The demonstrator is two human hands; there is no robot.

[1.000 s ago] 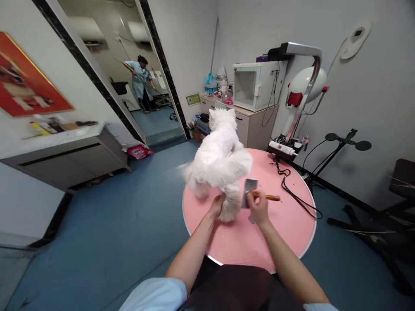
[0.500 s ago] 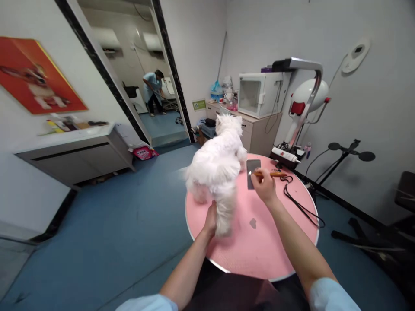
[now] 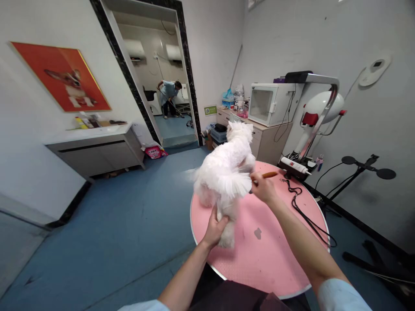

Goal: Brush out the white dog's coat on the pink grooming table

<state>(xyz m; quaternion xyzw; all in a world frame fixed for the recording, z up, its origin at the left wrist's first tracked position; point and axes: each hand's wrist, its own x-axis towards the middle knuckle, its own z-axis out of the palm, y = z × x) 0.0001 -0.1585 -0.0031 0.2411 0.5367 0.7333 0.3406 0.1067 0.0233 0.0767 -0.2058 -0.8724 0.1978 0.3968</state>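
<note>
A small white fluffy dog (image 3: 227, 170) stands on a round pink table (image 3: 279, 246), facing away from me. My left hand (image 3: 214, 228) grips the dog's hind leg near the table's left edge. My right hand (image 3: 263, 188) holds a brush by its orange wooden handle (image 3: 269, 175); the brush head is pressed into the fur at the dog's rump and hidden there. A small tuft of grey fur (image 3: 257, 233) lies on the table between my arms.
A black cord (image 3: 303, 211) trails across the table's right side. Behind stand a white cabinet box (image 3: 270, 103) on a counter, a dryer on a stand (image 3: 319, 108) and a black stand (image 3: 366, 166). A person sweeps in the room beyond the doorway (image 3: 168, 97). A grey sideboard (image 3: 97, 147) lines the left wall.
My right hand lifted the brush from beside the leg, swung it up over the table, then brought it against the dog's rump. My left hand stayed on the hind leg. The view tilted upward.
</note>
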